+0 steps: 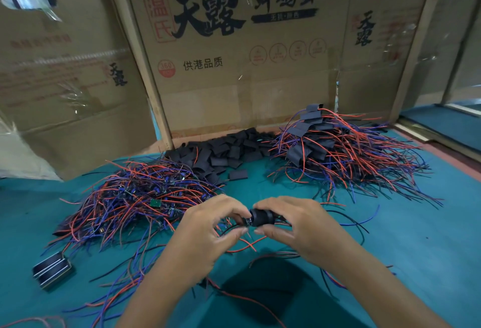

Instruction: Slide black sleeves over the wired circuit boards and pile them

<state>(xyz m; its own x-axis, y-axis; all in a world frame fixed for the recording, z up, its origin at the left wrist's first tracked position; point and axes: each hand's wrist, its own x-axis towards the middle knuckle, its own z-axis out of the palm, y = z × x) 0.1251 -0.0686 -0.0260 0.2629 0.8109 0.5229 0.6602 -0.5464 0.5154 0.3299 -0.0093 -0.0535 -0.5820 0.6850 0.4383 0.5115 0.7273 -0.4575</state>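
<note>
Black sleeve (pixel 262 217) pinched in right hand (pixel 294 222) grip — left hand (pixel 210 223) at its mouth.

1. Single head view, worn on the person's head, wide-angle, edges bowed.
2. Looks forward and down over the table (pixel 406 223).
3. Close: both forearms enter from the bottom edge, hands near centre.
4. Cardboard wall (pixel 234 80) fills the upper half, facing the camera.
</note>
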